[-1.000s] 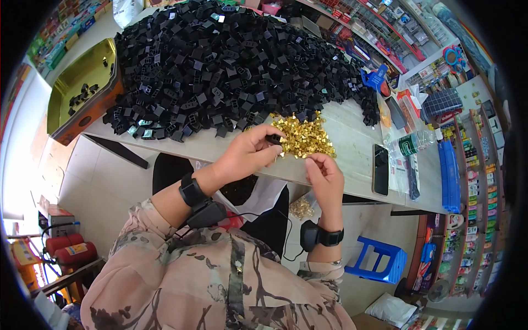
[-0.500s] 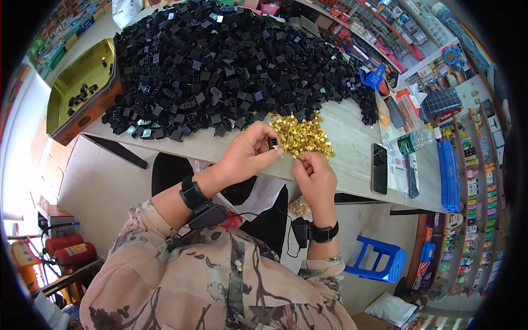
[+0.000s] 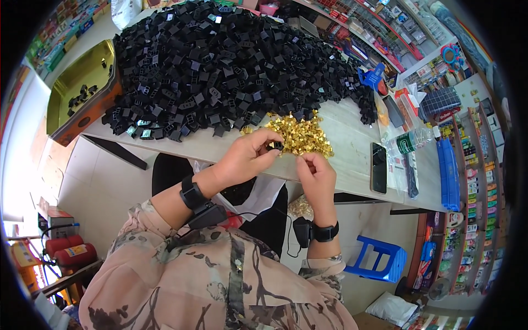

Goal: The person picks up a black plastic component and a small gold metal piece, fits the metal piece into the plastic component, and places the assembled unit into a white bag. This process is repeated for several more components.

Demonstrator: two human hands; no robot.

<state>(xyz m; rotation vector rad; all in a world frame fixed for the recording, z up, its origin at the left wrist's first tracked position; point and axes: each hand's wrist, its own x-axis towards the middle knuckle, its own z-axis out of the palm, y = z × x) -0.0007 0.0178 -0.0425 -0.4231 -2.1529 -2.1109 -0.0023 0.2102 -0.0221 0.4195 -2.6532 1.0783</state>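
Between the thumb and fingers of my left hand point(image 3: 245, 155) is a small black plastic piece point(image 3: 276, 146) with openings in its side. My right hand point(image 3: 317, 173) is pinched at the near edge of a heap of small gold metal clips point(image 3: 303, 133); whatever its fingertips hold is too small to make out. Both hands are over the table's front edge, a short way apart. Behind them rises a large pile of black plastic pieces point(image 3: 209, 71), similar to the one in my left hand.
A gold-lined box point(image 3: 82, 113) with several black pieces stands at the left. On the right of the table point(image 3: 352, 137) lie a phone point(image 3: 379, 168), a plastic bottle point(image 3: 415, 141) and a blue tray point(image 3: 448, 175). Below sit a white bag point(image 3: 264, 195) and a blue stool point(image 3: 379, 259).
The black piece in my left hand has turned and moved slightly lower. My right hand has shifted a little, its fingertips still pinched by the gold clips.
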